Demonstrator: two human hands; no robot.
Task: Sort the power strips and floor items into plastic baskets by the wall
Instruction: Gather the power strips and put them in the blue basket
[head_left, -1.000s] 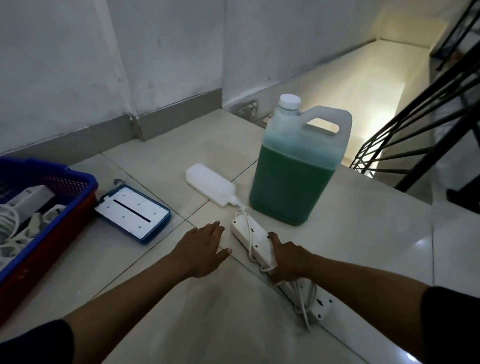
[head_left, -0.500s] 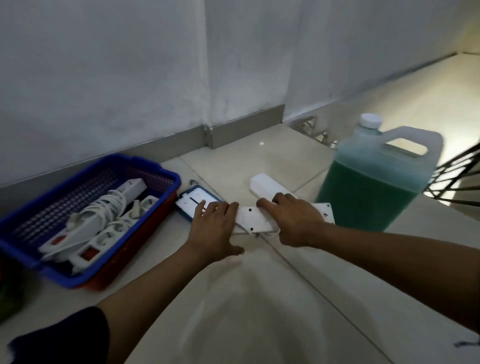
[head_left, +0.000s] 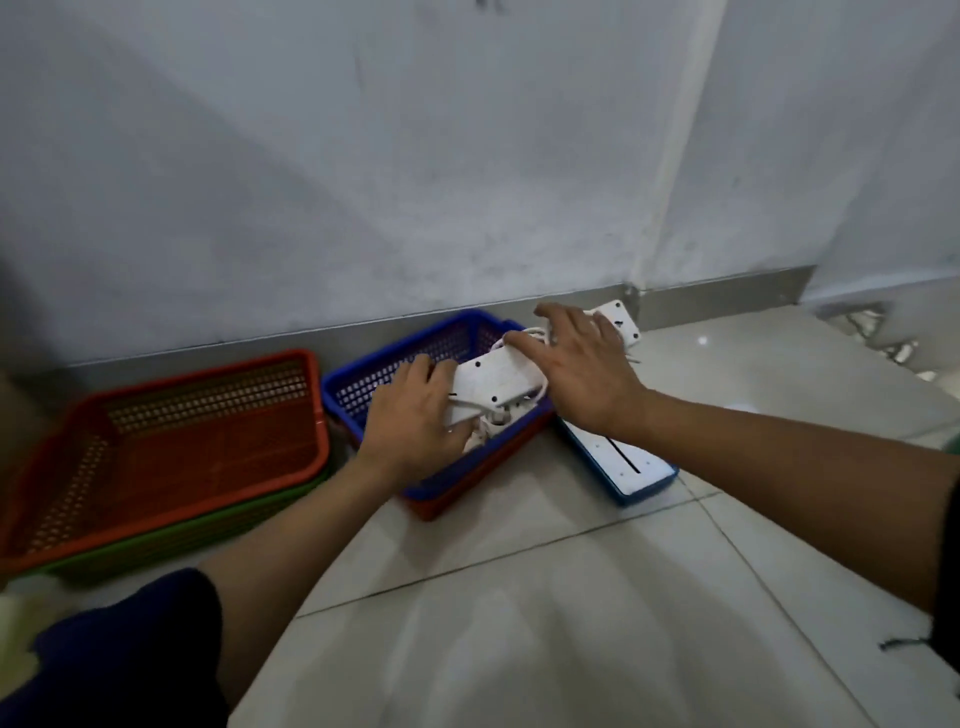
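A long white power strip (head_left: 493, 382) with its cord wound round it hangs over the blue basket (head_left: 395, 364), underside up. My left hand (head_left: 415, 421) grips its near left end. My right hand (head_left: 576, 364) is spread over its right part and holds it from above; the strip's far end (head_left: 615, 319) pokes out behind the fingers. The blue basket sits nested in a red one (head_left: 457, 493) against the wall. Other white strips lie beneath inside, mostly hidden by my hands.
A large red basket (head_left: 171, 447) stacked on green ones (head_left: 208, 535) stands left of the blue basket. A flat white panel in a blue frame (head_left: 628, 465) lies on the tiles right of it. Grey skirting runs along the wall behind.
Both hands have carried the power strip from the floor near the green jug leftwards to above the blue basket. The view swung left, so the jug has left the frame.
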